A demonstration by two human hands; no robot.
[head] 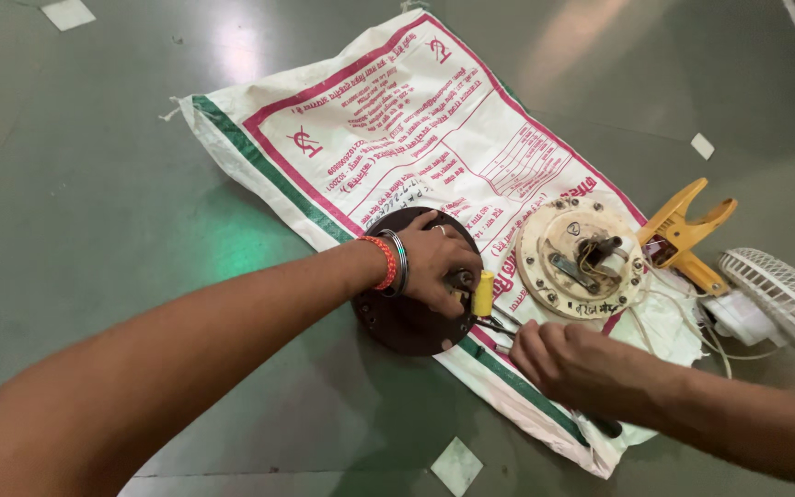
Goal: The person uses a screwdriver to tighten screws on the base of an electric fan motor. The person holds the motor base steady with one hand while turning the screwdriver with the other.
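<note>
My left hand (439, 262), with red and metal bangles on its wrist, rests on a dark round motor housing (397, 317) and holds its centre shaft beside a small yellow cylindrical part (483, 294). My right hand (568, 364) grips a thin metal tool (499, 324) whose tip points at the yellow part. Both lie on a white woven sack (388, 120) with red and green print, spread on the floor.
A cream round motor plate (581, 260) with wires and a central shaft lies to the right on the sack. Beyond it are an orange clamp-shaped piece (687, 235) and a white fan guard (784, 299). Paper scraps (457, 465) lie on the green floor.
</note>
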